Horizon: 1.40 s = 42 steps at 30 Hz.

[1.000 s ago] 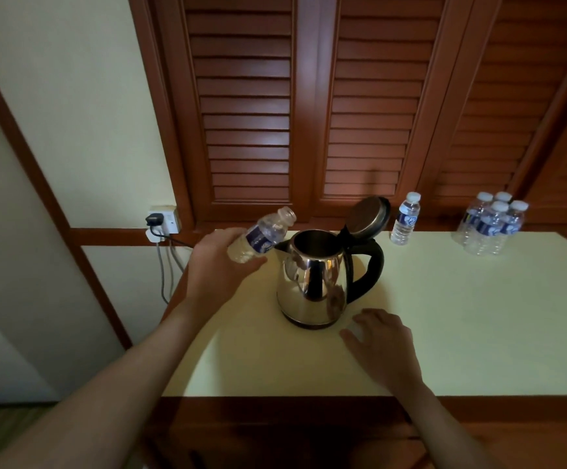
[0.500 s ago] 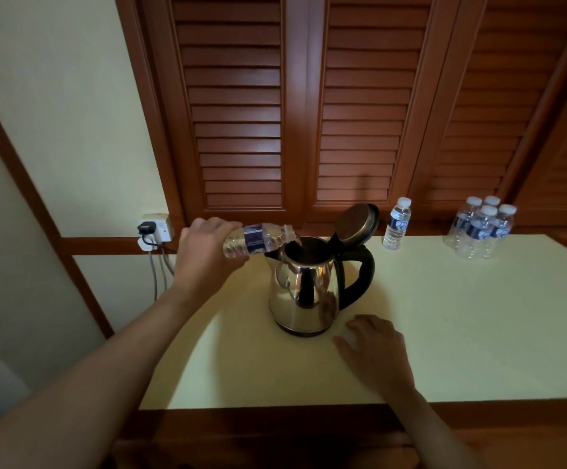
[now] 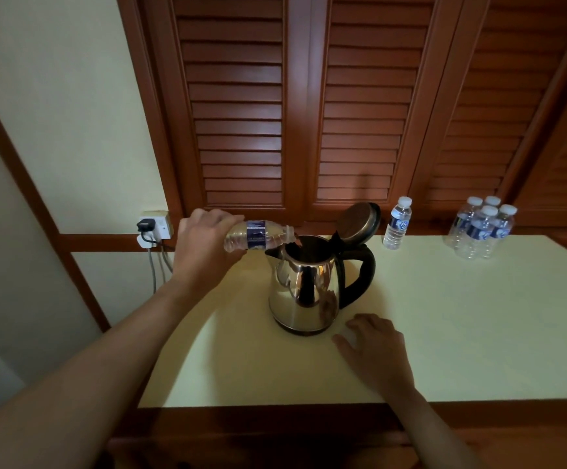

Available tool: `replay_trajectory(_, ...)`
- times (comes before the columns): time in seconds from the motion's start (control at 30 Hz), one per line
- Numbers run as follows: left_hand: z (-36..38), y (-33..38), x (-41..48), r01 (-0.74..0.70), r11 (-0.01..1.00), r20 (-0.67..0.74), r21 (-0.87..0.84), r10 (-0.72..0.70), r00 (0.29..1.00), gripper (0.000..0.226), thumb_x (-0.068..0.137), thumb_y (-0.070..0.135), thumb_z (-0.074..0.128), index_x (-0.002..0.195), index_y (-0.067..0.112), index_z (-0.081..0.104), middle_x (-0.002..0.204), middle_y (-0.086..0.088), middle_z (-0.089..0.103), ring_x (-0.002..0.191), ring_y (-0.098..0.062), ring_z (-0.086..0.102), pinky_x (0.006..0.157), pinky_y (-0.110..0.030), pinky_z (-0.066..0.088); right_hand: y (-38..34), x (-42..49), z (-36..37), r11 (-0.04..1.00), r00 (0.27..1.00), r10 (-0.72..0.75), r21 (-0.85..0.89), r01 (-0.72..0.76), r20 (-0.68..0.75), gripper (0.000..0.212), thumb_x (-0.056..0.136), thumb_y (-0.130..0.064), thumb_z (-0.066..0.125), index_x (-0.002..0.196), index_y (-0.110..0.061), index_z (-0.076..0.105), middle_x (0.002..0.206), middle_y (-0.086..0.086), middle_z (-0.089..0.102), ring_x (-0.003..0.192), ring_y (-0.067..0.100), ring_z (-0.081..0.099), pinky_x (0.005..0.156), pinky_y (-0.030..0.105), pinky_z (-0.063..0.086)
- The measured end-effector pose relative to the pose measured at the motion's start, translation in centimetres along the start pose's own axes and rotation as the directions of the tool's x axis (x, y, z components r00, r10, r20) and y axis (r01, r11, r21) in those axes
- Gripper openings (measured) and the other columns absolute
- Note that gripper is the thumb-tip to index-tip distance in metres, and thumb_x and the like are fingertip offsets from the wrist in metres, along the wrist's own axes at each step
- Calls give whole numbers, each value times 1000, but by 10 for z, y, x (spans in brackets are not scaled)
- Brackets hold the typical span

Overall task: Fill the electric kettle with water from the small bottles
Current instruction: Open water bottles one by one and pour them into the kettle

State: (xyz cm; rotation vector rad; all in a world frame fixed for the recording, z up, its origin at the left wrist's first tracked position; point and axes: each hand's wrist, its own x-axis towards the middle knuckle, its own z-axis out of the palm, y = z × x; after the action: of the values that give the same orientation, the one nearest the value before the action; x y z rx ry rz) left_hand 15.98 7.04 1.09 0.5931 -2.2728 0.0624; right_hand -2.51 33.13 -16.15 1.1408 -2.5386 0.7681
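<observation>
A steel electric kettle point(image 3: 304, 291) with a black handle stands on the pale yellow table point(image 3: 461, 316), its lid point(image 3: 358, 221) flipped up. My left hand point(image 3: 204, 247) grips a small clear bottle point(image 3: 258, 235) with a blue label, held on its side with its uncapped mouth over the kettle's opening. My right hand point(image 3: 375, 350) rests flat on the table in front of the kettle, fingers spread, holding nothing.
One capped bottle point(image 3: 398, 223) stands at the back behind the kettle. A cluster of several capped bottles point(image 3: 482, 226) stands at the back right. A wall socket with plugs and cables point(image 3: 153, 226) sits left of the table. Louvred wooden doors point(image 3: 275, 113) rise behind.
My left hand tipped the bottle from a raised slant to horizontal and brought its mouth over the kettle's opening. My right hand stayed on the table.
</observation>
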Motion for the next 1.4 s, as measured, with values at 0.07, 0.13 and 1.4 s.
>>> replay_trajectory(0.07,-1,0,1,-3,1000,3,2,3,1000,58,77,31,85,130,16,65,119,-7,67,107,-29,51,84,-39,32,-1,0,-1,1000,1000,-2,-3,2,-2,43,80,-65,55,104,-31,69,112,-13,64,104,18,60,86,38,50)
replay_trajectory(0.13,-2,-1,1,-10,1000,5,6,10,1000,59,77,31,84,131,16,65,120,-7,67,108,-29,50,85,-40,34,-2,1,-1,1000,1000,-2,-6,2,-9,44,80,-65,54,103,-31,69,112,-13,65,104,18,61,85,38,50)
replay_trajectory(1.4,-6,4,21,-152,984,-21,98,155,988,59,78,23,84,133,17,63,125,-5,66,114,-29,50,92,-44,36,-1,-1,0,1000,1000,17,8,-17,-7,37,80,-61,61,102,-32,67,111,-14,63,103,19,60,85,39,49)
